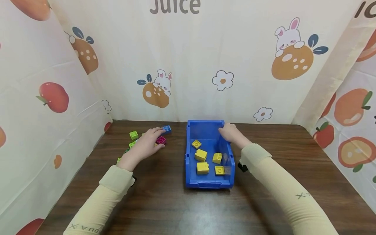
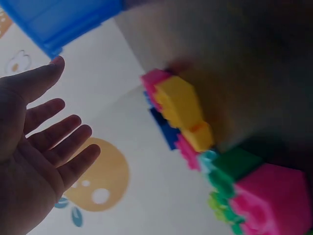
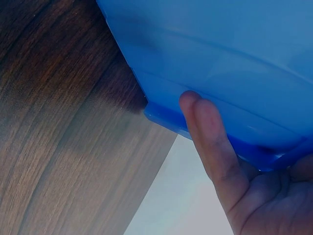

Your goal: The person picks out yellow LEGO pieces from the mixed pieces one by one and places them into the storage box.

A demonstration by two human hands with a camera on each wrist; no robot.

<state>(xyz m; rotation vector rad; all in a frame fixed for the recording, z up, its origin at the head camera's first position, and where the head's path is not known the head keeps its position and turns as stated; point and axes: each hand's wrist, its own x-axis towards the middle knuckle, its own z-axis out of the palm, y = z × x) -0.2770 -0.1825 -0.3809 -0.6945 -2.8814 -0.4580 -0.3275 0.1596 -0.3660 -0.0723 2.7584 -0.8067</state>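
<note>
A blue bin (image 1: 210, 185) stands mid-table with several yellow bricks (image 1: 202, 168) inside. The right hand (image 1: 233, 134) grips the bin's right rim near the back corner; in the right wrist view, fingers of that hand (image 3: 220, 161) lie against the outside of the blue wall (image 3: 234, 63). Over the loose bricks left of the bin hovers the left hand (image 1: 144, 145), its fingers extended and holding nothing. The left wrist view shows this hand (image 2: 39, 137) with fingers spread, apart from a row of bricks with a yellow one (image 2: 178, 103) and a pink one (image 2: 274, 196).
Green bricks (image 1: 133, 135), a blue brick (image 1: 166, 129) and a dark pink brick (image 1: 161, 140) lie around the left hand, some partly hidden by it. A printed curtain (image 1: 188, 65) hangs behind the brown table (image 1: 164, 209) and at both sides.
</note>
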